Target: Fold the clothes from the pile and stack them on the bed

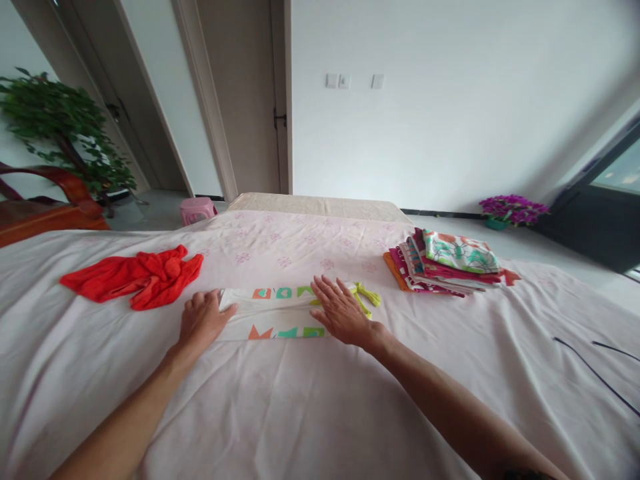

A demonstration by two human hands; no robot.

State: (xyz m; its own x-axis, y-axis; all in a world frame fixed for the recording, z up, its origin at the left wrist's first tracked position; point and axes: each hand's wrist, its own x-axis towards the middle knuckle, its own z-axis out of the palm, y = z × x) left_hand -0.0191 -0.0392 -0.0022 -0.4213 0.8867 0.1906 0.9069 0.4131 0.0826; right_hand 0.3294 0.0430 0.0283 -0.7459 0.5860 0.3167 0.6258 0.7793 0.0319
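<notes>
A white garment with orange, teal and green prints lies folded into a long strip on the sheet. Yellow-green straps stick out at its right end. My left hand grips the left end, thumb on top of the cloth and fingers curled at the edge. Flat across the right part rests my right hand, fingers stretched out, covering some of the print. A crumpled red garment lies to the left, apart from my left hand. To the right stands a stack of folded clothes, a white floral piece on top.
A pale pink flowered sheet covers the work surface, with wrinkles throughout. Dark cords lie at the right. Beyond are a pink stool, a wooden chair, a leafy plant and purple flowers.
</notes>
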